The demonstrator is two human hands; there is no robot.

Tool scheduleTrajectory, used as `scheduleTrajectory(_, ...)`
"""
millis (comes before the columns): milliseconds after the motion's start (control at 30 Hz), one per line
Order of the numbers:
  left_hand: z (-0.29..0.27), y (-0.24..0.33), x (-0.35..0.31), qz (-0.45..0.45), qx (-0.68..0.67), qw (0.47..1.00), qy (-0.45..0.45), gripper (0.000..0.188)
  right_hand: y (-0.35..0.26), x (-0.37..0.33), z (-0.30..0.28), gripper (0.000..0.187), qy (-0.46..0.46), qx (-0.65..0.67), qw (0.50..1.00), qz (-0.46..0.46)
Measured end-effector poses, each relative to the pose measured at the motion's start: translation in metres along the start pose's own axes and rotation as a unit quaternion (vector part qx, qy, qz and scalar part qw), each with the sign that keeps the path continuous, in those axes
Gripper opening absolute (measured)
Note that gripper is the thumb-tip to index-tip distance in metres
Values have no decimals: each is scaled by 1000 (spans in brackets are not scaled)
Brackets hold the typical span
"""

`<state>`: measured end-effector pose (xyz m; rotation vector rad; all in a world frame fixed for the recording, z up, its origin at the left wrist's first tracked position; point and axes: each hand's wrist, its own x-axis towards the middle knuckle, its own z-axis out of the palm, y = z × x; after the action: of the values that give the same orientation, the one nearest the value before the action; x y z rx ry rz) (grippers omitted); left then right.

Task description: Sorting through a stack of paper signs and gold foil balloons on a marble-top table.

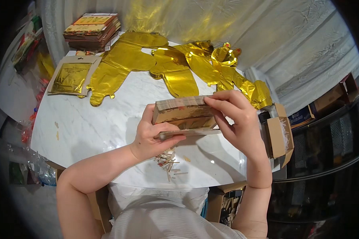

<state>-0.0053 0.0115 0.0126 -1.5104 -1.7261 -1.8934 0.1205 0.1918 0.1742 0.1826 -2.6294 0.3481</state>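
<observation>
Print in dark and reddish tones shows on the tan faces of the stack of printed cards (182,115), held at the centre of the frame above the table (84,131); the angle leaves it unreadable. A backing-card package (70,77), upper left, bears a block of small lettering, too fine to read, over its gold foil. Larger lettering tops the card pile (92,28) behind it. Left hand (150,133) grasps the stack's left end, thumb set between the stack and a lower card (193,132) parted from it. Right hand (237,115) pinches the stack's upper right corner, fingers bent. Both forearms enter from the lower edge, elbows out. The table is white with grey marbling; small narrow strips (166,160) lie heaped below the left hand. Flat gold foil balloons (127,51) overlap across the upper part of the frame, before a pale sheer curtain (267,28). At right stand an opened cardboard box (275,137) and dark shelving (322,147).
</observation>
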Motion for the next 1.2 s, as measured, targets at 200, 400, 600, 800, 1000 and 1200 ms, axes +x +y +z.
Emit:
scheduleTrajectory(200,1,-1,2,29,9,999,16,33,-4,-7,2,34,5,-30,1000,-6)
scheduleTrajectory(400,1,-2,-1,33,13,999,17,46,-7,-11,6,34,25,-70,997,-34)
scheduleTrajectory(600,0,3,2,31,21,999,14,64,-14,-15,11,26,39,-98,994,1)
scheduleTrajectory(800,0,0,-1,42,12,999,4,78,-15,-10,9,19,56,-191,977,-73)
scheduleTrajectory(1000,9,-21,-13,67,-31,996,40,113,-17,-5,8,13,43,-194,977,-75)
scheduleTrajectory(1200,18,-33,-24,33,-79,994,66,123,-23,1,1,20,6,-128,991,-42)
